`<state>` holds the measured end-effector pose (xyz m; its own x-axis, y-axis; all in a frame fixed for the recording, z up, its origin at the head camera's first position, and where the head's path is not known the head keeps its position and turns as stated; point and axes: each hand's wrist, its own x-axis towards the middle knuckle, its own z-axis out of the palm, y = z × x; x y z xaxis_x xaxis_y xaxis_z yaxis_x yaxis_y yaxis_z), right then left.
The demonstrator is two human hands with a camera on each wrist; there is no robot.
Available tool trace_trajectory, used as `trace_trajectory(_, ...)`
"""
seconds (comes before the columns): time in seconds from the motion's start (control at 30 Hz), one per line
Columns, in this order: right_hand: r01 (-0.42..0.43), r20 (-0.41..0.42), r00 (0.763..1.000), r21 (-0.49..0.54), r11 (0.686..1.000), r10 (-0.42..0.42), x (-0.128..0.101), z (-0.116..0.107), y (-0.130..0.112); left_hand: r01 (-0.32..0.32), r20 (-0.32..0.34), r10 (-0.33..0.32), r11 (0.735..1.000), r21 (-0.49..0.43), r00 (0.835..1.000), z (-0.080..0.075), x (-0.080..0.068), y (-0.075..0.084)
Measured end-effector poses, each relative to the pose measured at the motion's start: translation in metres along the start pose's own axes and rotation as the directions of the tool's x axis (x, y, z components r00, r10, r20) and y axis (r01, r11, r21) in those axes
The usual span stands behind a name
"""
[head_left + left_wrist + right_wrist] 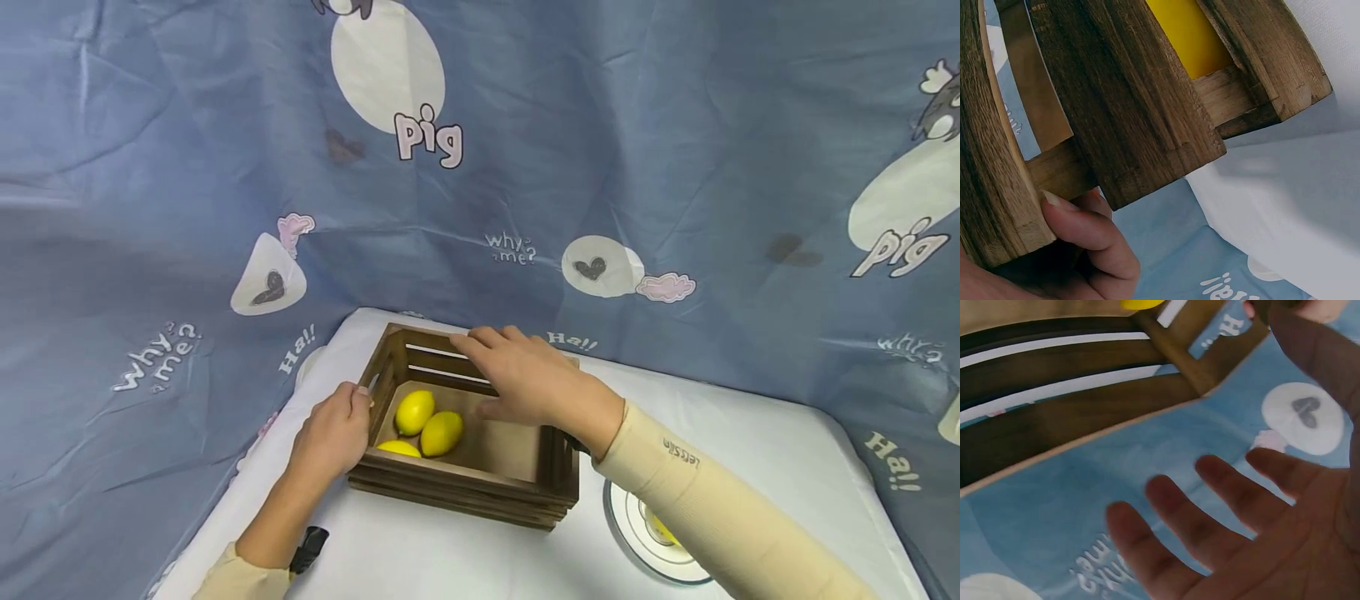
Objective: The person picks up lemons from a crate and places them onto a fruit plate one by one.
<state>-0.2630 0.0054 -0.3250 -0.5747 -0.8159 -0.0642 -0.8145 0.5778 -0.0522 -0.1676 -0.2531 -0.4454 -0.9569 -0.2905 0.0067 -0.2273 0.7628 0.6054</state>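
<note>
A dark brown slatted wooden crate [465, 490] sits on the white surface. Inside, toward its left end, lie three yellow lemons [442, 433], one partly behind the front wall. My left hand [332, 433] grips the crate's left end, and the left wrist view shows its fingers [1088, 230] curled around the upper slat at a corner. Over the crate's right part hovers my right hand [517, 375], holding nothing. In the right wrist view its fingers [1191, 519] are spread and extended, apart from the crate's slats [1054, 419].
Right of the crate stands a white plate [626, 521] with a dark rim, bearing a yellow lemon [662, 530] partly hidden by my right sleeve. Blue printed cloth [510, 192] hangs behind and at the sides of the white surface [420, 546]. A black strap [309, 548] shows near my left wrist.
</note>
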Motion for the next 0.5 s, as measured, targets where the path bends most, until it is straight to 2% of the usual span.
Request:
trace_trajectory(0.07,-0.024,0.054,0.998,-0.008,1.000,0.025,0.004,0.004,0.005,-0.006,-0.006,0.006,1.000,-0.004,1.000,0.003,0.001,0.002)
trace_trajectory(0.17,-0.044,0.120,0.992,0.045,0.998,0.039,0.015,0.010,0.010,0.000,-0.004,0.000,1.000,-0.002,1.000,0.004,0.001,0.003)
trace_trajectory(0.3,-0.024,0.174,0.985,0.113,0.993,0.004,0.035,0.019,0.011,0.010,0.009,-0.010,1.000,0.002,1.000,0.000,0.001,0.002)
trace_trajectory(0.4,-0.028,0.217,0.976,0.111,0.993,0.003,0.048,0.028,0.010,0.008,0.009,-0.008,1.000,0.001,1.000,-0.001,0.001,0.000)
trace_trajectory(0.5,-0.066,0.268,0.962,0.082,0.994,0.041,0.057,0.037,0.009,0.004,0.012,-0.004,1.000,-0.006,1.000,0.000,0.002,0.000)
